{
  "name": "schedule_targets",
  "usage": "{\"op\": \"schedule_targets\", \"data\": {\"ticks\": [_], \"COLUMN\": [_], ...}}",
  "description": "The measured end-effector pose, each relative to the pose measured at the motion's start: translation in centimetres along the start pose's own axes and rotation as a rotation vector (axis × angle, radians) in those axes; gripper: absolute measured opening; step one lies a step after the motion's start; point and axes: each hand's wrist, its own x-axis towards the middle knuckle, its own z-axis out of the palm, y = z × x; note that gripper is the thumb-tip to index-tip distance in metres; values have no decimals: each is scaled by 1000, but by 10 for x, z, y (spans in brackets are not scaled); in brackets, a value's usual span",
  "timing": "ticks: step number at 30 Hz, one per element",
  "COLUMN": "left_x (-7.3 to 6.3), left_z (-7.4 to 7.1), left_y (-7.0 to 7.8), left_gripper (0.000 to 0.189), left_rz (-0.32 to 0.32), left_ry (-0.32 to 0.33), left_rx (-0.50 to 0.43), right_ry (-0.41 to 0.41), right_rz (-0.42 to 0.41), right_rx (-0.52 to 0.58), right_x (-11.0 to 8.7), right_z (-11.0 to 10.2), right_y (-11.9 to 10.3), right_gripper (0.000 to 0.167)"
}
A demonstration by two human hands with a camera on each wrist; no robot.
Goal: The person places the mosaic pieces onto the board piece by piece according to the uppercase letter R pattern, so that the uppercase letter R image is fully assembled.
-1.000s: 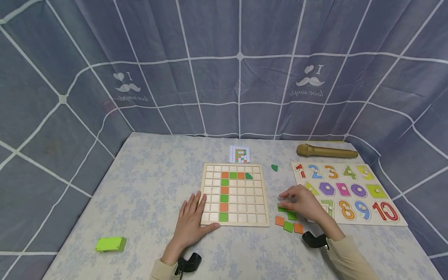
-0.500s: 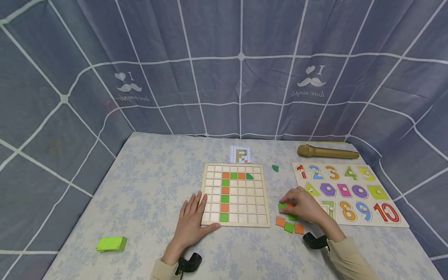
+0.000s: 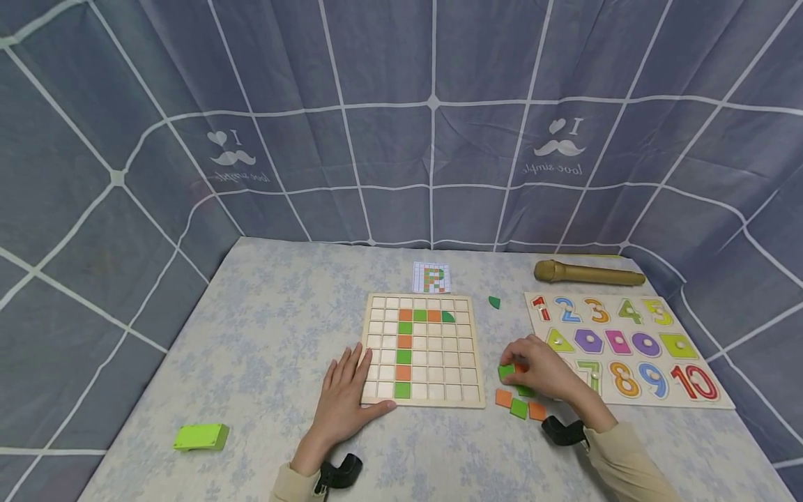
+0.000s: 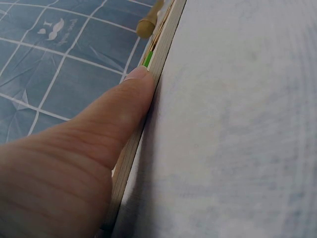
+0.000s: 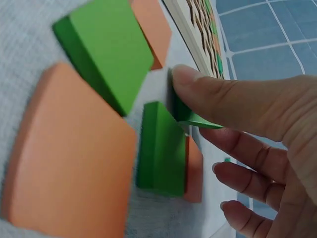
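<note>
Pinching a green tile (image 5: 191, 117) with our right hand (image 3: 539, 365), we rest our straight-fingered left hand (image 3: 341, 390) against the board (image 3: 434, 358), probably to steady it.

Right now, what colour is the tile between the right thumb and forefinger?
Green; the tile shows best in the right wrist view.

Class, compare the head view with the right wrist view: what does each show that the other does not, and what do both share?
Only the head view: the left hand, the small pattern card, the number board, the gold microphone and the lime-green block.

Only the right wrist view: a clear look at the thick side faces of the loose green tiles.

Both: the right hand pinching a green tile, loose orange tiles, the grid board and the blue backdrop.
</note>
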Motion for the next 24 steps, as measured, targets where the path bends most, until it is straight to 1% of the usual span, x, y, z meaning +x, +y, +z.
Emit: {"op": "schedule_targets", "data": {"ticks": [6, 11, 16, 21, 24], "left_x": [-1, -1, -1, -1, -1], "left_z": [-1, -2, -2, -2, -2], "left_y": [1, 1, 1, 2, 2], "left_gripper": [98, 98, 98, 97, 96], "left_rz": [14, 20, 24, 23, 29], "left_ry": [12, 24, 30, 31, 37], "left_rx": [-7, 4, 13, 8, 4], "right_ry": [-35, -34, 17, 88, 114], "right_rz": [43, 70, 124, 126, 114], "right_rx": [38, 126, 197, 198, 195], "right_x": [2, 5, 19, 40, 53], "right_z": [2, 4, 5, 6, 9], "right_y": [-5, -5, -12, -20, -23], "right_gripper": [22, 21, 20, 21, 17]}}
